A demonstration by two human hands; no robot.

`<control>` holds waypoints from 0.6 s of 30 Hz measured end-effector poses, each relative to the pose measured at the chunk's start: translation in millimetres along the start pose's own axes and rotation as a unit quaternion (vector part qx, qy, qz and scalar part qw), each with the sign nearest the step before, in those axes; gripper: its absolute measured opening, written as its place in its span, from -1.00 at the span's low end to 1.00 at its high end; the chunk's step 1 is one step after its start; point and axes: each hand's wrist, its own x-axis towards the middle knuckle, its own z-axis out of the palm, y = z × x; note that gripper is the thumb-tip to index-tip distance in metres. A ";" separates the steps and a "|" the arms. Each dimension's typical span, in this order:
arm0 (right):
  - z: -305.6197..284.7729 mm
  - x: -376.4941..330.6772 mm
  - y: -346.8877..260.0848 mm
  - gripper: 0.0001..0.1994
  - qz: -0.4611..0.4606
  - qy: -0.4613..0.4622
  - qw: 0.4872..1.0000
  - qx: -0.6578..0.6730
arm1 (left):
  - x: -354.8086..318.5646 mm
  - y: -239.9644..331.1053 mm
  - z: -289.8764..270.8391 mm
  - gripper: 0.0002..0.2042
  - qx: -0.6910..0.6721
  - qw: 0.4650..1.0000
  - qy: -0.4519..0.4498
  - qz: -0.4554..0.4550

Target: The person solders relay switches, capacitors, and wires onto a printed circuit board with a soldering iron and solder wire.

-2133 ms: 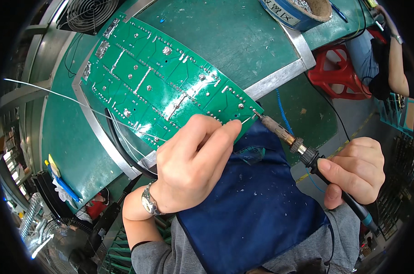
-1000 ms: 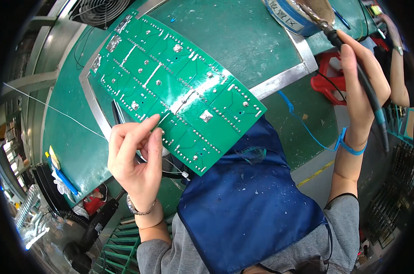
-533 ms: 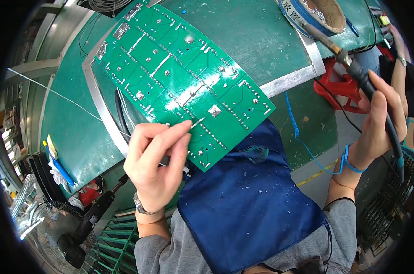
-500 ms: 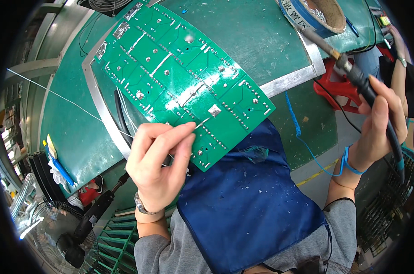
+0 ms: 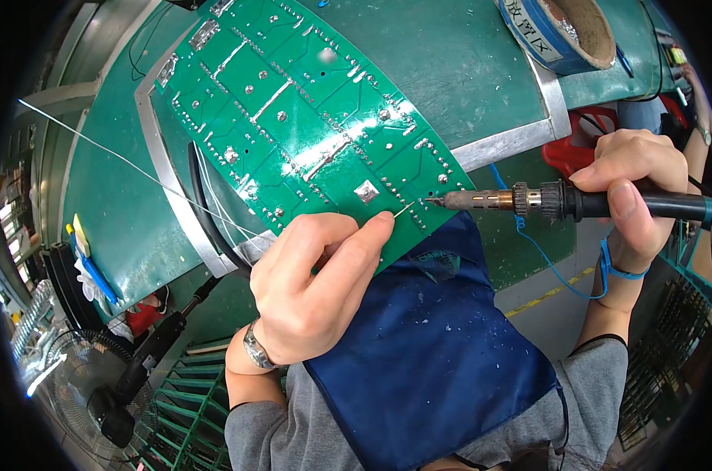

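Note:
A large green circuit board (image 5: 293, 110) with rows of solder joints slants across the bench's near edge. My left hand (image 5: 317, 275) is over its near corner, thumb and fingers pinched on a thin solder wire (image 5: 404, 209) whose tip reaches a row of joints. The wire's other end trails off to the left. In my right hand (image 5: 638, 188) I grip a soldering iron (image 5: 536, 201) by its dark handle, held nearly level. The iron's tip is over the board's right edge, close to the wire's end; whether they touch I cannot tell.
A blue-rimmed round tub (image 5: 556, 35) with metallic scraps stands at the far right of the green bench (image 5: 450, 78). A blue coiled wrist cord (image 5: 544, 255) hangs from my right wrist. A fan (image 5: 89, 385) is at lower left. Another person's arm (image 5: 700, 110) shows at far right.
My right hand has swung the soldering iron down and left from beside the tub to the board. My left hand has moved right with the solder wire.

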 end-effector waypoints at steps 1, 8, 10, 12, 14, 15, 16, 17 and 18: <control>-0.5 2.6 2.7 -0.77 -0.003 -0.012 1.000 0.003 | 0.4 0.2 0.5 -0.65 0.000 1.000 0.000 0.001; 5.4 7.0 8.1 -0.71 0.026 -0.007 0.999 0.017 | 3.1 7.5 -1.6 -0.71 0.009 0.999 -0.034 -0.030; 6.4 7.6 7.1 -0.71 0.033 -0.005 0.999 0.023 | 3.3 7.1 -1.8 -0.71 0.009 0.999 -0.036 -0.026; 7.6 8.6 7.5 -0.71 0.040 -0.004 0.999 0.029 | 3.6 6.7 -1.5 -0.71 0.011 0.999 -0.037 -0.024; 8.7 9.4 8.0 -0.70 0.035 0.003 0.999 0.028 | 4.1 6.8 -1.6 -0.71 0.015 0.999 -0.034 -0.019; 8.9 9.4 7.7 -0.70 0.035 0.003 0.999 0.028 | 4.3 7.0 -1.6 -0.71 0.015 0.999 -0.034 -0.019; 9.1 9.5 7.3 -0.70 0.036 0.003 0.999 0.034 | 4.7 7.0 -1.2 -0.71 0.013 0.999 -0.034 -0.020; 9.1 9.5 7.3 -0.70 0.037 0.002 0.999 0.039 | 5.3 6.8 -0.4 -0.71 0.010 0.999 -0.034 -0.021; 8.6 9.5 7.5 -0.70 0.037 0.002 0.999 0.039 | 5.6 7.0 0.1 -0.71 0.010 0.999 -0.034 -0.021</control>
